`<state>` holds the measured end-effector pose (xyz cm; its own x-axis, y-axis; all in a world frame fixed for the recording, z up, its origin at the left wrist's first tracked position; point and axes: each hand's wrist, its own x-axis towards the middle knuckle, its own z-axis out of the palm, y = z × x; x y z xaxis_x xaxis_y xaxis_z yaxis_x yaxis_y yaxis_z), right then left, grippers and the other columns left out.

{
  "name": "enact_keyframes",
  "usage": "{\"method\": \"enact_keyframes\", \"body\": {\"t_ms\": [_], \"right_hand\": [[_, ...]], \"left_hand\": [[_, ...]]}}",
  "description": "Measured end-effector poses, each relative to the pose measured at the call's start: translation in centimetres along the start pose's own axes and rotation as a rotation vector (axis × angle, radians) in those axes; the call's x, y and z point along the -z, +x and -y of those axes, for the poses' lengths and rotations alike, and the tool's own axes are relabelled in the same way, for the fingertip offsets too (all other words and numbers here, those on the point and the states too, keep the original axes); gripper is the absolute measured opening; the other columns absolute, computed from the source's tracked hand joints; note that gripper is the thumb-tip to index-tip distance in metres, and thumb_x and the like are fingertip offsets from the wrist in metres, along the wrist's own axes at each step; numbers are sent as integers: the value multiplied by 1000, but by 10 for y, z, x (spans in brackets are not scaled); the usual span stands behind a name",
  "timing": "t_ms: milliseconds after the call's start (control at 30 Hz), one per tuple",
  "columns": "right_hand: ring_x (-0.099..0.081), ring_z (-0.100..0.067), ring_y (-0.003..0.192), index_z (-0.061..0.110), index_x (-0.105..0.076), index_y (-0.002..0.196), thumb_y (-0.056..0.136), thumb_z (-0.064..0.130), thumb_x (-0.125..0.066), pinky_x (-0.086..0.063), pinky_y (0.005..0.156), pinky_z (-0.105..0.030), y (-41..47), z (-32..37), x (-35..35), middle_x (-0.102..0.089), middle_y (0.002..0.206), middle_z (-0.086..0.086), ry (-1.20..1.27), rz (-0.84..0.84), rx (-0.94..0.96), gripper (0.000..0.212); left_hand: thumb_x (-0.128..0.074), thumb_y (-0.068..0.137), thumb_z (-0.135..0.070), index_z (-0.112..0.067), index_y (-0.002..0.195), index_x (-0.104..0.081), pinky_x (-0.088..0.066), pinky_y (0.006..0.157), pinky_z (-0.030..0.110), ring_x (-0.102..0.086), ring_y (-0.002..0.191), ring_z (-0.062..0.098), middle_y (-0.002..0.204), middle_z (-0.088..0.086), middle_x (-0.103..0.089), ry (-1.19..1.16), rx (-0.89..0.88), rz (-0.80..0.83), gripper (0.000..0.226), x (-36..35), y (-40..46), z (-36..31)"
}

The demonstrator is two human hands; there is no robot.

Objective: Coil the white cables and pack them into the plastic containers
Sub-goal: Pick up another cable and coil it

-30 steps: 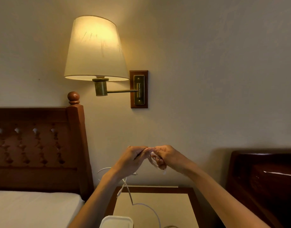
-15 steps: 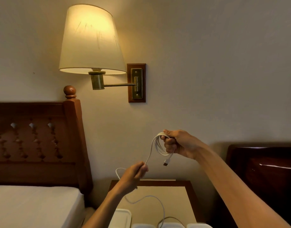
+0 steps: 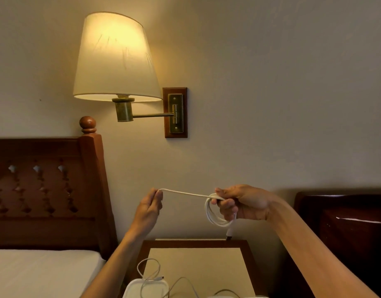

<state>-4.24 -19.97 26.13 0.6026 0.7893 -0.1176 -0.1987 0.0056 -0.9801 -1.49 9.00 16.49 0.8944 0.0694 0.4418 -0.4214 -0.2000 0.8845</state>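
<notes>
Head view: both hands are raised in front of the pale wall, above the far edge of a wooden bedside table with a cream inset top (image 3: 198,263). The right hand (image 3: 242,203) has its fingers curled round a coil of thin white cable (image 3: 216,212); the loops hang below the knuckles and a plug end dangles just above the table's back edge. From the coil a straight run of the cable stretches left to the left hand (image 3: 149,208), which pinches it at the fingertips, the other fingers loosely extended. Open air lies between the hands and the table. A second loose white cable (image 3: 149,274) lies near the table's front, trailing over a white plastic container (image 3: 145,289) at the bottom edge. A carved wooden headboard (image 3: 45,190) stands left, a lit wall lamp (image 3: 116,59) above.
</notes>
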Motion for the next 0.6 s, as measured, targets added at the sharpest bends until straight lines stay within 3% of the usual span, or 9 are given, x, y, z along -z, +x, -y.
{"method": "enact_keyframes", "body": {"t_ms": [100,167,233,367,433,500,600], "right_hand": [[-34,-10,56,7,-55,94,106,25,-30,-38,59,-23,3,5,-7,-36,65,2,76,10,81,33],[-32,-10,54,8,-54,92,105,25,-29,-37,58,-23,5,10,-13,-33,63,3,120,-14,128,34],[-33,-9,53,8,-55,91,105,26,-29,-36,58,-24,7,13,-17,-33,62,4,186,-4,163,34],[-32,-10,53,8,-55,88,104,26,-30,-38,57,-25,9,16,-24,-33,62,4,236,-23,189,35],[-31,-10,54,8,-55,88,104,25,-31,-39,57,-25,11,15,-30,-31,63,3,235,-43,206,34],[-31,-10,54,8,-53,88,104,25,-29,-39,57,-25,12,13,-35,-30,63,2,237,-70,214,34],[-31,-10,53,8,-52,87,105,25,-27,-40,55,-24,9,13,-37,-31,61,3,259,-76,207,36]], "left_hand": [[-52,98,-26,-31,79,-65,-40,64,31,-48,70,13,78,-5,-51,544,-56,30,24,3,3,-10],[-59,94,-21,-32,89,-72,-44,66,24,-53,78,10,87,-6,-55,697,-45,56,18,-1,-4,-19],[-59,95,-17,-22,94,-75,-42,60,12,-57,72,3,86,-5,-65,512,41,130,17,-8,-12,-30],[-52,96,-13,-2,96,-74,-46,52,24,-54,62,15,78,10,-64,-310,278,174,24,-25,-28,-57],[-53,94,-13,-2,89,-75,-44,49,22,-53,59,14,76,10,-65,-571,334,181,25,-36,-30,-70],[-54,93,-17,-6,81,-74,-39,47,21,-48,55,11,72,6,-63,-652,353,157,26,-45,-28,-80],[-49,98,-25,-13,79,-65,-38,51,27,-49,59,13,72,4,-62,-546,346,115,28,-43,-21,-79]]}}
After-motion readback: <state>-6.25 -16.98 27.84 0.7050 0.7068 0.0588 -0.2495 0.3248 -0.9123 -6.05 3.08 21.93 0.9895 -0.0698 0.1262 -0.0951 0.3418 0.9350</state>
